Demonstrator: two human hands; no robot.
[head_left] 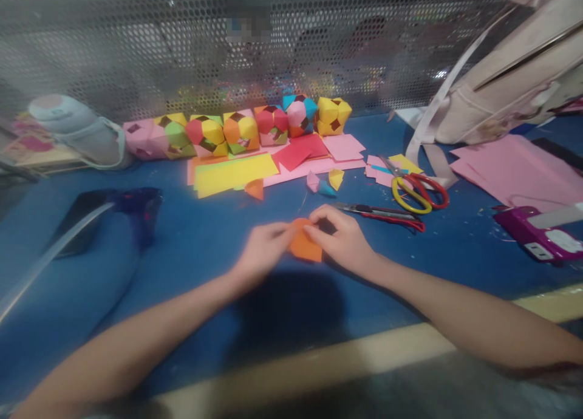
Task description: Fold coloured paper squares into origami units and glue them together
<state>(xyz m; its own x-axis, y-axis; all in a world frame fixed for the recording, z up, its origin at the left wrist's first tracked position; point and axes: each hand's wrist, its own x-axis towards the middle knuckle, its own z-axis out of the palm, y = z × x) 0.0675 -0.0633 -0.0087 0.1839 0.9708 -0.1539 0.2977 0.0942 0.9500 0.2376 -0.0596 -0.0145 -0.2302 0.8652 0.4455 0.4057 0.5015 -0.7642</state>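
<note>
A small piece of orange paper [306, 244] is pinched between my two hands, just above the blue tabletop. My left hand [264, 247] grips its left edge with thumb and fingertips. On the other side, my right hand [342, 237] pinches the upper right edge. Beyond the hands lie small folded pieces: an orange one [255, 189], a pink one [313, 181], a blue one [327, 189] and a yellow one [336, 178]. A utility knife [378, 211] with a red handle or cord lies just past my right hand.
Folded paper balls [240, 130] stand in a row by the perforated metal panel [200, 54]. Before them lie coloured sheets [237, 173]. Scissors [412, 194], pink paper [523, 167], a purple device [537, 234] and a bag [496, 79] are right; a glue gun [139, 209] and bottle [82, 130] left.
</note>
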